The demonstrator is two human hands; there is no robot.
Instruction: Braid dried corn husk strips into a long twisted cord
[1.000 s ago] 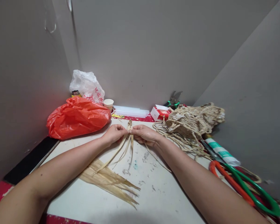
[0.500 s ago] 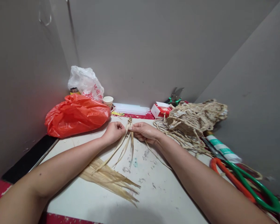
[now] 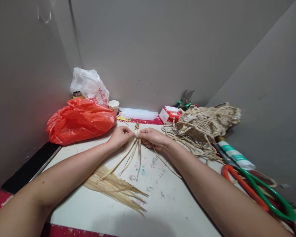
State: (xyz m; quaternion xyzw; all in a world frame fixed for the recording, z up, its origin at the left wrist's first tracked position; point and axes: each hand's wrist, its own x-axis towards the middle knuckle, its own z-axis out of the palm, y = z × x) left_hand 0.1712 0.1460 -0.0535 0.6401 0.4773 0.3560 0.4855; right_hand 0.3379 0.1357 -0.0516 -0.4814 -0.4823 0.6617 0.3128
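Near the far edge of the white board, my left hand (image 3: 121, 136) and my right hand (image 3: 153, 137) meet over a small bundle of dry straw-coloured leaf strips (image 3: 137, 126). Both hands pinch the strips just below the knotted top. Loose ends (image 3: 130, 157) hang toward me across the board, and one long strip (image 3: 166, 163) runs out beneath my right hand. A flat sheaf of dry leaf strips (image 3: 111, 186) lies nearer me, partly under my left forearm. Fingertips hide the exact spot where the strips cross.
At left are a red plastic bag (image 3: 81, 121), a white bag (image 3: 88, 84), a paper cup (image 3: 113, 105) and a black flat object (image 3: 31, 168). Clear sticks (image 3: 138, 114) line the back. At right are coiled braided cord (image 3: 209, 121), a red box (image 3: 171, 115), pruning shears (image 3: 185, 100) and green-and-orange handles (image 3: 263, 192).
My left hand has moved slightly right, its fingertips now against the bundle beside my right fingers. My right hand stays almost where it was.
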